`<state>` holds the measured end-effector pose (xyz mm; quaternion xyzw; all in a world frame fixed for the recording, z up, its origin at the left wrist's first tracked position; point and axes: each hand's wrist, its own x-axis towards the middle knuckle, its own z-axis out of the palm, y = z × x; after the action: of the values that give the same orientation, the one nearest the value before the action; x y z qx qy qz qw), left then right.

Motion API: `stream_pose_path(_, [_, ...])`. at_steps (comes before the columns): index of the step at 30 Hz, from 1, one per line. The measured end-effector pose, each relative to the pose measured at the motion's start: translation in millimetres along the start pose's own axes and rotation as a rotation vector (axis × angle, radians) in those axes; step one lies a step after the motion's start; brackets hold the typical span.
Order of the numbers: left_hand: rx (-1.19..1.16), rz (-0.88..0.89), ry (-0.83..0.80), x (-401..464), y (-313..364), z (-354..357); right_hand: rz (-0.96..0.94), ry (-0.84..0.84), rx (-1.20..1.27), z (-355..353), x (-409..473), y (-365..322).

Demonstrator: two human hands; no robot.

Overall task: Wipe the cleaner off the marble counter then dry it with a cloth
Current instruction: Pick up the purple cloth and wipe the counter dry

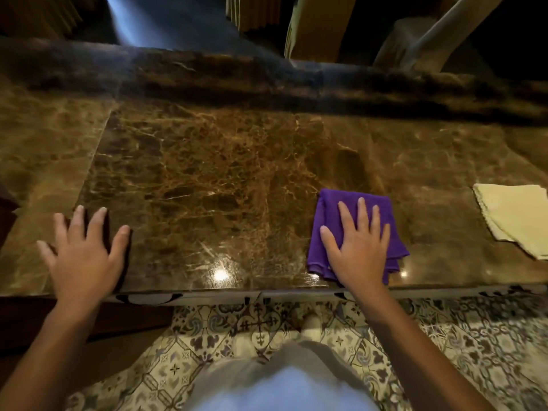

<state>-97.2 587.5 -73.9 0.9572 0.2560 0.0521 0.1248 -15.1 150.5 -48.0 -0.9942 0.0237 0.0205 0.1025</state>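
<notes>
The brown veined marble counter [207, 179] fills the middle of the head view. A folded purple cloth [329, 221] lies near its front edge on the right. My right hand [358, 247] rests flat on top of that cloth with the fingers spread, pressing it to the stone. My left hand [84, 250] is flat on the bare counter at the front left, fingers apart, holding nothing. A folded cream cloth [516, 218] lies on the counter at the far right, untouched. A shiny streak shows on the marble just behind the purple cloth.
A raised dark marble ledge [267, 75] runs along the back of the counter. Pale chair shapes [320, 25] stand beyond it. Below the front edge is a patterned tile floor [444, 336]. My own clothing blurs the bottom centre.
</notes>
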Motion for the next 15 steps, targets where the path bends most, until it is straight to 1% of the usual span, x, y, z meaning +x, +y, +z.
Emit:
stream_pose_path(2, [0.039,-0.009,0.003,2,-2,5,-0.042,0.005,-0.055,9,22,-5])
stream_pose_path(7, [0.072,-0.028,0.062,3,-3,11,-0.087,0.052,-0.082,19,93,-33])
stream_pose_path(12, [0.091,-0.016,0.101,1,0,9,-0.136,0.025,-0.066,22,183,-68])
stream_pose_path(15, [0.079,-0.011,0.106,0,5,7,-0.115,-0.008,-0.054,20,235,-84])
